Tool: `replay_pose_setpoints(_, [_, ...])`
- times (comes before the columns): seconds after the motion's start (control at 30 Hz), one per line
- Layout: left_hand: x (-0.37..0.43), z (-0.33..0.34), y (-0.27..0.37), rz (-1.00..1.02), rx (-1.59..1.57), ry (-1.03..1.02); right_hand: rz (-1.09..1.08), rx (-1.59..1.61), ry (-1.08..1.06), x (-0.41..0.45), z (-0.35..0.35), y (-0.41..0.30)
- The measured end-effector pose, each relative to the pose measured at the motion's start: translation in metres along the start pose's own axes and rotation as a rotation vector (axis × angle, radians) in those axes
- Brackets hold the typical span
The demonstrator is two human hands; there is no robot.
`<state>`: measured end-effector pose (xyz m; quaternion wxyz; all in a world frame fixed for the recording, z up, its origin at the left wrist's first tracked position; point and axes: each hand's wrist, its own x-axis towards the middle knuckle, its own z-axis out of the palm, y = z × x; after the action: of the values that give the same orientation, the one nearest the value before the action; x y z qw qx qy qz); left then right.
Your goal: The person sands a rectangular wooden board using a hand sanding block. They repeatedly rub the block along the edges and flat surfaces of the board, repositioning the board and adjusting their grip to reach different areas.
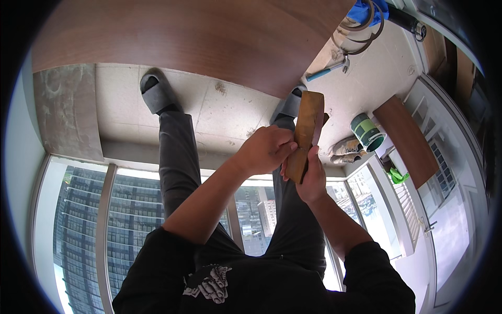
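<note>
A wooden hand plane (305, 133) is held up in front of my legs, its long flat face turned towards me. Around its lower end wraps my right hand (312, 176), thumb along the near edge and fingertips showing on the far side. My left hand (268, 151) has its fingers curled, and a fingertip touches the flat face around a narrow slot at mid-length. Whether anything small sits inside those curled fingers is hidden. A short dark bar sticks out from the plane's right side.
A large brown wood-grain board (196, 35) spans the area ahead of my slippers (157, 92). On the floor to the right lie a claw hammer (328, 72), coiled brown strips (366, 39), a green bucket (364, 131) and worn shoes (345, 149). Another brown board (408, 141) leans there. Windows stand behind me.
</note>
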<state>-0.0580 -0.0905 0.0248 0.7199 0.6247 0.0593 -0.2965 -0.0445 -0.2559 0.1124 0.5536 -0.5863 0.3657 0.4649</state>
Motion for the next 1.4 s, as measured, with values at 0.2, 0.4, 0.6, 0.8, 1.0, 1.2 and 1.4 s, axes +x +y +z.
replay_pose_setpoints(0.2, [-0.006, -0.018, 0.015, -0.238, -0.631, -0.14, 0.068, 0.074, 0.153, 0.023, -0.026, 0.01])
replay_pose_setpoints(0.4, [0.011, -0.022, 0.018, -0.349, 0.326, -0.187, 0.083, 0.044, 0.22, 0.029, -0.05, 0.007])
replay_pose_setpoints(0.6, [0.005, 0.022, 0.001, 0.183, 0.167, 0.342, 0.054, 0.05, 0.076, 0.02, -0.016, 0.0])
replay_pose_setpoints(0.8, [0.003, 0.025, -0.008, 0.329, 0.25, 0.446, 0.082, 0.138, -0.034, 0.02, -0.014, 0.011])
replay_pose_setpoints(1.0, [0.0, 0.03, -0.003, 0.357, 0.373, 0.458, 0.099, 0.218, 0.078, 0.017, -0.003, 0.007])
replay_pose_setpoints(1.2, [0.001, 0.033, 0.0, 0.266, 0.323, 0.43, 0.088, 0.232, 0.02, 0.02, -0.006, 0.007])
replay_pose_setpoints(1.4, [0.001, 0.021, -0.01, 0.022, 0.443, 0.295, 0.119, 0.283, 0.075, 0.027, -0.026, 0.0])
